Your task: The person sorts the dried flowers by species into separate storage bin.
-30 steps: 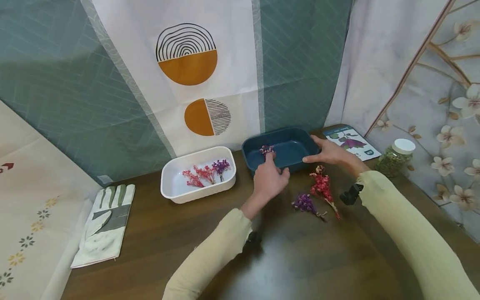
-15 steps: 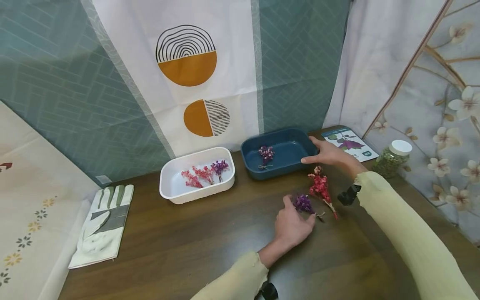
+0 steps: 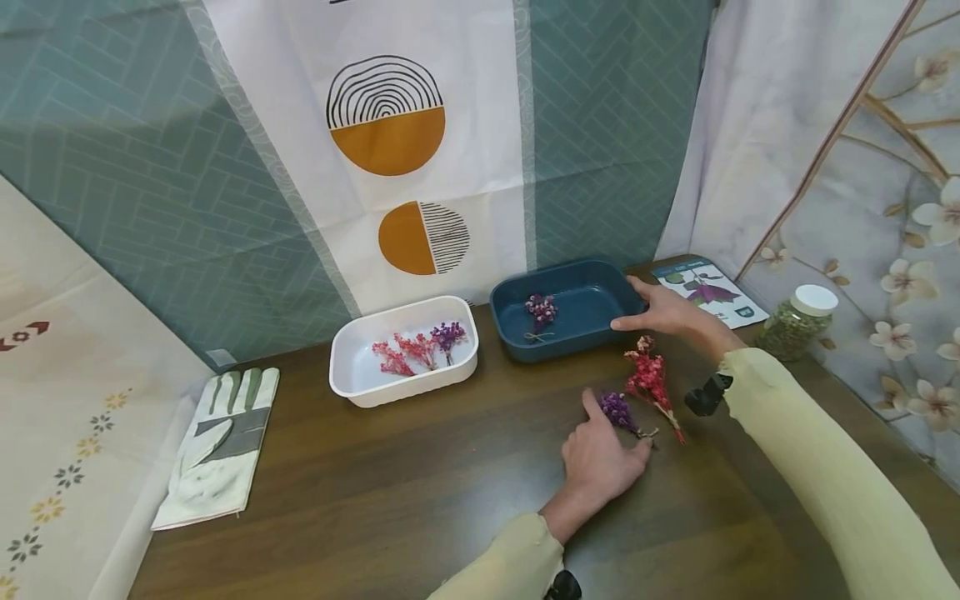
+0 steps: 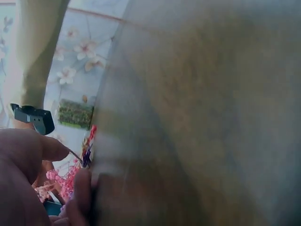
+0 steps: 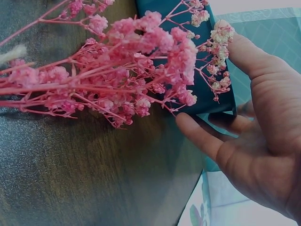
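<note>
My left hand (image 3: 600, 458) is low over the table with thumb and forefinger spread apart. Between them lies a small purple dried-flower bunch (image 3: 617, 408), its tied stem close to my thumb; the left wrist view shows the stem tip (image 4: 75, 156) by a fingertip. My right hand (image 3: 663, 308) holds the right end of a dark blue dish (image 3: 517, 346), thumb and fingers on its wall and rim. Inside that dish sits a purple-and-white flower bunch (image 3: 540, 308). A red dried-flower bunch (image 3: 648, 379) lies just in front of it, filling much of the right wrist view.
A white dish (image 3: 348, 392) to the left contains pinkish-red sprigs (image 3: 416, 348) and a purple sprig (image 3: 448, 335). Folded work gloves (image 3: 217, 450) lie at far left. At right are a printed card (image 3: 708, 292) and a white-lidded jar (image 3: 797, 323). Patterned cloth hangs behind.
My left hand has let go of the purple-and-white bunch in the blue dish and moved toward me to the purple bunch on the table. My right hand stays on the dish.
</note>
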A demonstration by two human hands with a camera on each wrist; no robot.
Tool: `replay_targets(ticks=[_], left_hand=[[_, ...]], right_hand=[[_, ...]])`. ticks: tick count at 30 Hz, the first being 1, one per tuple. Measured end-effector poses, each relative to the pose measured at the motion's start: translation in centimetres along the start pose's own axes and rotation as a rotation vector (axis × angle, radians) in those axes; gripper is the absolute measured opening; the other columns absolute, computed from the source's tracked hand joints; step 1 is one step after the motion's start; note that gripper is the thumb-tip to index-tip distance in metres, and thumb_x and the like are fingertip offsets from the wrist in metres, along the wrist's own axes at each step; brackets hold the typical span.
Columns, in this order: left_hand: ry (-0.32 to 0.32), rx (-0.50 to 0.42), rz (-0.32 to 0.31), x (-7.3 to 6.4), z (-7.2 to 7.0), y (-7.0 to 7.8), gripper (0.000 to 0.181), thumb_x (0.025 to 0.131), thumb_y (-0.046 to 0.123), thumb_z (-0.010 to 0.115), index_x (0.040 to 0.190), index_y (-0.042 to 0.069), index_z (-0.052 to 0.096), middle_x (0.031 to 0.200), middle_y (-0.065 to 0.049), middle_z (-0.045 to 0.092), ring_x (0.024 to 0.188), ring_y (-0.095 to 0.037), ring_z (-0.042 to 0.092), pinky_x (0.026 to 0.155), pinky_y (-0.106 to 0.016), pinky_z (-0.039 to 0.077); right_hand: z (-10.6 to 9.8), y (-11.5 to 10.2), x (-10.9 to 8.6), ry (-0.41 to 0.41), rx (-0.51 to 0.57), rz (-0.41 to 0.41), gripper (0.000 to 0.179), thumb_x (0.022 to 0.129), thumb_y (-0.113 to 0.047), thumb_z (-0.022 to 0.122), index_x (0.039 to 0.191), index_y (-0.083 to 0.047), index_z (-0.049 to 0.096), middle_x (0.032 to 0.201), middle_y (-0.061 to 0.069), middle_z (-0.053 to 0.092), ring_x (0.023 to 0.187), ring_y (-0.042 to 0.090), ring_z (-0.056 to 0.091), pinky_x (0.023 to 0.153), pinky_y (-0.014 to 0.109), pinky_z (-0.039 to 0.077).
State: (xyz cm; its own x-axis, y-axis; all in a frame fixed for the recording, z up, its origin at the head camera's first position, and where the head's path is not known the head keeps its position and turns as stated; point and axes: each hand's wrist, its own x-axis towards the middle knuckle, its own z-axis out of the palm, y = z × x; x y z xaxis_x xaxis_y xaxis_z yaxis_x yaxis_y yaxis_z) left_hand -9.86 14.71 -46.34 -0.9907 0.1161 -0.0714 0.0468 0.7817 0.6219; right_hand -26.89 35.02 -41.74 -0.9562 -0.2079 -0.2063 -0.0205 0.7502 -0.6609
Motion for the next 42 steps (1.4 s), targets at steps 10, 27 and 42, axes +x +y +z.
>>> replay_targets(ticks=[10, 27, 42], left_hand=[[0.024, 0.116, -0.010, 1.6, 0.8, 0.7, 0.091, 0.076, 0.066, 0.075, 0.141, 0.013, 0.040, 0.110, -0.011, 0.064, 0.088, -0.030, 0.067, 0.077, -0.047, 0.053], [0.049, 0.210, 0.092, 3.0, 0.8, 0.7, 0.070, 0.079, 0.043, 0.083, 0.136, 0.018, 0.050, 0.101, -0.008, 0.065, 0.084, -0.024, 0.066, 0.070, -0.041, 0.054], [0.044, 0.002, 0.190, 3.3, -0.2, -1.3, 0.057, 0.080, 0.012, 0.076, 0.134, 0.017, 0.059, 0.101, -0.007, 0.072, 0.083, -0.019, 0.067, 0.068, -0.037, 0.054]], right_hand=[[-0.1, 0.1, 0.0, 0.012, -0.003, -0.013, 0.109, 0.090, -0.043, 0.073, 0.157, 0.005, 0.002, 0.158, 0.035, 0.013, 0.142, 0.054, 0.019, 0.105, 0.069, 0.026], [-0.1, -0.1, -0.1, 0.020, -0.013, -0.002, 0.110, 0.089, -0.046, 0.072, 0.157, 0.004, 0.002, 0.158, 0.034, 0.013, 0.140, 0.055, 0.021, 0.104, 0.070, 0.027], [0.4, 0.0, -0.2, 0.011, -0.002, 0.019, 0.111, 0.089, -0.047, 0.072, 0.158, 0.002, 0.000, 0.159, 0.034, 0.011, 0.140, 0.056, 0.019, 0.103, 0.071, 0.026]])
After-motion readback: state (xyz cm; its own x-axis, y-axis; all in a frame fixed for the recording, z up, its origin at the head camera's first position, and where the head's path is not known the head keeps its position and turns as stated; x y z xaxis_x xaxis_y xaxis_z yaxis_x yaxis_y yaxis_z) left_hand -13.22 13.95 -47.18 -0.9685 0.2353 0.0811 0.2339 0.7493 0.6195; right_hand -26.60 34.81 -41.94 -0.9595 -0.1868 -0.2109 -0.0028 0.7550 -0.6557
